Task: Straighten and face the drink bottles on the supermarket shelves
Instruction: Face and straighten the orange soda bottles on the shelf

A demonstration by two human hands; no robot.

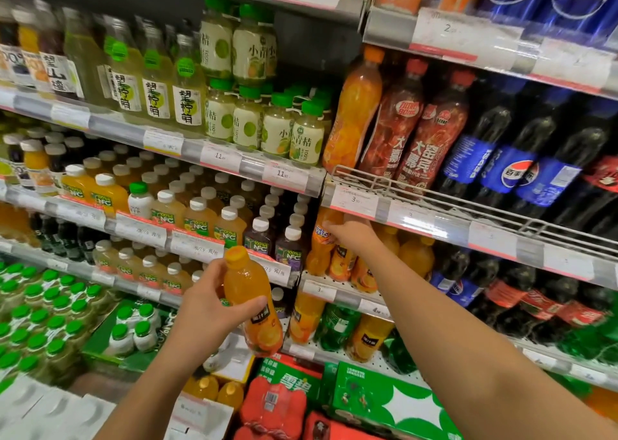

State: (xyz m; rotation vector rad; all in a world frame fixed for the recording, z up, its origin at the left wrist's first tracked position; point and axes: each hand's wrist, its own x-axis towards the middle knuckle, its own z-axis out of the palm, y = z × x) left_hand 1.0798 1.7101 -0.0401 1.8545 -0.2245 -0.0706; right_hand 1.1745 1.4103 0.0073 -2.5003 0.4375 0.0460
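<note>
My left hand (209, 301) grips an orange juice bottle (250, 301) with an orange cap and a dark label, held upright and slightly tilted in front of the shelves. My right hand (351, 234) reaches into the shelf just under the wire rail, its fingers on the top of an orange soda bottle (321, 239) that stands at the left end of a row of orange bottles (411, 252). Its fingertips are partly hidden behind the price strip (354, 202), so I cannot tell how firmly it holds.
Tall orange, red and cola bottles (481, 152) lean behind a wire rail (434, 192) above. Left shelves hold lime-green bottles (277, 132) and white-capped NFC juices (197, 215). Green and red drink cartons (368, 399) sit on the floor below.
</note>
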